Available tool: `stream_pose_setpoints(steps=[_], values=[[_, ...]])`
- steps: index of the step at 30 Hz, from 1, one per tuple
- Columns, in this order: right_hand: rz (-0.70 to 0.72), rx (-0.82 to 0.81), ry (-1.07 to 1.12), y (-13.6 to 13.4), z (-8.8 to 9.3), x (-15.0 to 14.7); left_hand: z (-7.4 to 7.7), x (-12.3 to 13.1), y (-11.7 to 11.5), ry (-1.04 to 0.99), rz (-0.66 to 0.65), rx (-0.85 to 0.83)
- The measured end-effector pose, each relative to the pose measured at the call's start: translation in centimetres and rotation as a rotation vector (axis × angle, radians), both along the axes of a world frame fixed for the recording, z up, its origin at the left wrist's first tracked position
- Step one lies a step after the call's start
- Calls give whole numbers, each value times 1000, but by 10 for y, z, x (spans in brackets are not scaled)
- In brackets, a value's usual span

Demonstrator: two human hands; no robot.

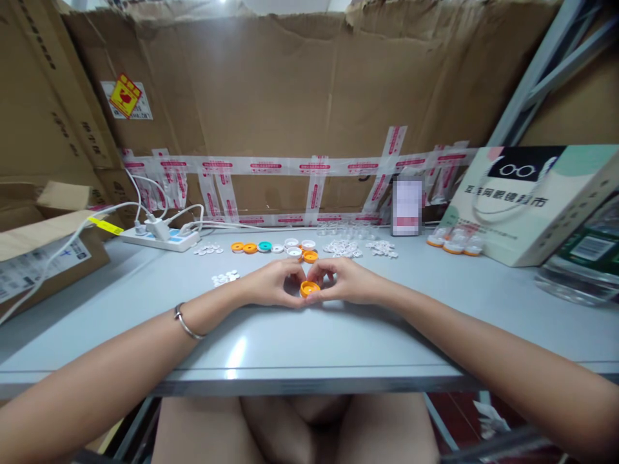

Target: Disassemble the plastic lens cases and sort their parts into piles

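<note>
The left hand (271, 283) and right hand (352, 280) pinch an orange cap (309, 289) (hollow side up) between narrowly curled fingers (326, 264).

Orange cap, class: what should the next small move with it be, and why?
Probably a gentle fingertip press inside the orange cap: the left hand and right hand hold it from either side, and its hollow face looks turned upward.

Both forearms (464, 332) extend forward, converging; left hand (271, 283) and right hand (351, 281) face each other, curled, pinching.
</note>
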State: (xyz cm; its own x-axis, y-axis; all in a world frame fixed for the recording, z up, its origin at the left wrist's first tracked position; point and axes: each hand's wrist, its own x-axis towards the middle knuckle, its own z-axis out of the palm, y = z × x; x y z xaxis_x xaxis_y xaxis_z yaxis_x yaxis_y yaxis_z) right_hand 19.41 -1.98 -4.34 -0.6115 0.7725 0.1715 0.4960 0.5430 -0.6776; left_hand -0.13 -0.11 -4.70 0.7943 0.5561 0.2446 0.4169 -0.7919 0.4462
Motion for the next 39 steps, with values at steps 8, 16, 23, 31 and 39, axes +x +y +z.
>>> stream_pose_setpoints(steps=[8, 16, 23, 31, 39], values=[[-336, 28, 107, 30, 2, 10, 5, -1, -5, 2, 11, -82], [-396, 142, -52, 66, -6, 2, 6, -3, -5, 25, -4, -37], [-386, 171, -98, 67, -2, -5, 6, -6, -5, 17, -25, -58], [-147, 77, -46, 35, 14, 8, 7, -7, -3, 41, -59, -34], [72, 1, -136, 10, 1, 9, 13, -6, -3, 15, -27, -5]])
